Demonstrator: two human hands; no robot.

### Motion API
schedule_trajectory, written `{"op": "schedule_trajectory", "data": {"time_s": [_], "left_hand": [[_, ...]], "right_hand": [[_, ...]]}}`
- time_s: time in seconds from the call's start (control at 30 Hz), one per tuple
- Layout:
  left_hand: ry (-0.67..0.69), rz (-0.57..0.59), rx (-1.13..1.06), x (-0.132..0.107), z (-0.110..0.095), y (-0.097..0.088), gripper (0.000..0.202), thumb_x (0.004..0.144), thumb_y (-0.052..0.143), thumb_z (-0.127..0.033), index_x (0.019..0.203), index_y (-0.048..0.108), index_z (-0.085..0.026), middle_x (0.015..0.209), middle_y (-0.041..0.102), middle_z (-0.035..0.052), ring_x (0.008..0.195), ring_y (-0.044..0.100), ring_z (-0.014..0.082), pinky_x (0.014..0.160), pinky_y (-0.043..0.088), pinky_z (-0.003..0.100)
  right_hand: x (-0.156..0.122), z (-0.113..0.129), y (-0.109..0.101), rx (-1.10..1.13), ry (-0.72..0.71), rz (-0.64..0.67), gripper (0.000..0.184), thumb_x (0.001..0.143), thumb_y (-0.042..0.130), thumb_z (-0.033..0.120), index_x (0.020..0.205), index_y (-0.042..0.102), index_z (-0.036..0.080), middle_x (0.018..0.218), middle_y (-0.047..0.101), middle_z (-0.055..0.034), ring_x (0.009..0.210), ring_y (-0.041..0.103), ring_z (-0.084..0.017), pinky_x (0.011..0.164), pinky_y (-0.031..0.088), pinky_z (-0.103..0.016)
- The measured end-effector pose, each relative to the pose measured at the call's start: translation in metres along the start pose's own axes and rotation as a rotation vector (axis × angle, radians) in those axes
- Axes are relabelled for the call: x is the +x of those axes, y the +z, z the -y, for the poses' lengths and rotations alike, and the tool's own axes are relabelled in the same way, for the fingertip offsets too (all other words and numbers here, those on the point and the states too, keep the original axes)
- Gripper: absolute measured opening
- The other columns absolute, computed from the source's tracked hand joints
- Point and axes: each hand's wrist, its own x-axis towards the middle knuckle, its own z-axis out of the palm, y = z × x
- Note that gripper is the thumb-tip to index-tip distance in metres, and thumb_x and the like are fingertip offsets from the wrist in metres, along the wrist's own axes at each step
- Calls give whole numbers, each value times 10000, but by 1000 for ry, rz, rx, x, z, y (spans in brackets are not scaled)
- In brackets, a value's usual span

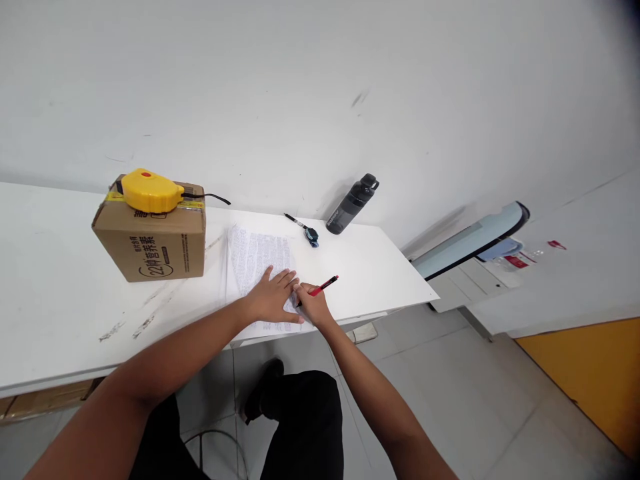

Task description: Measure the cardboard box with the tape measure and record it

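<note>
A sheet of paper covered in handwriting (257, 257) lies on the white table (60, 293). My left hand (273, 297) rests flat on the paper's lower part, fingers stretched out. Just to its right, my right hand (313, 305) is closed on a red pen (324, 286), whose tip meets the paper near my left fingertips.
A cardboard box (153, 243) with a yellow device (149, 191) on top stands at the left. A dark water bottle (353, 203) leans by the wall, with a black pen (296, 220) and a small blue object (312, 235) near it. A light-coloured machine (470, 250) sits to the right.
</note>
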Motion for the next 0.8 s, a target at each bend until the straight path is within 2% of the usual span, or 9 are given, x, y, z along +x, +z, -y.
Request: {"op": "schedule_trajectory", "data": {"time_s": [0.2, 0.43, 0.6, 0.8], "left_hand": [[-12, 31, -4, -1, -1, -3, 1080, 736, 332, -859, 1522, 212, -128, 1595, 156, 169, 1481, 86, 328, 1141, -103, 554], [-10, 33, -7, -1, -2, -4, 1086, 733, 329, -864, 1514, 235, -115, 1595, 144, 174, 1484, 71, 317, 1137, -119, 554], [-9, 31, -2, 0, -1, -2, 1061, 745, 336, -851, 1521, 219, -137, 1597, 145, 163, 1485, 75, 313, 1135, -121, 555], [-21, 20, 14, -1, -2, -5, 1057, 733, 340, -861, 1517, 238, -158, 1593, 171, 159, 1480, 101, 327, 1145, -91, 559]], "right_hand": [[-1, 2, 3, 13, -3, -23, 383, 742, 525, 444, 488, 334, 230, 482, 361, 52, 504, 329, -106, 516, 304, -268], [-1, 3, 2, 21, 19, 18, 376, 718, 543, 430, 502, 309, 230, 494, 325, 62, 512, 313, -103, 518, 295, -264], [0, -1, 2, 33, 17, 18, 353, 747, 519, 447, 513, 380, 222, 508, 385, 50, 519, 349, -109, 525, 307, -265], [0, -2, 2, 24, 6, 5, 383, 749, 535, 435, 517, 309, 230, 502, 313, 62, 512, 304, -101, 510, 292, -256]]}}
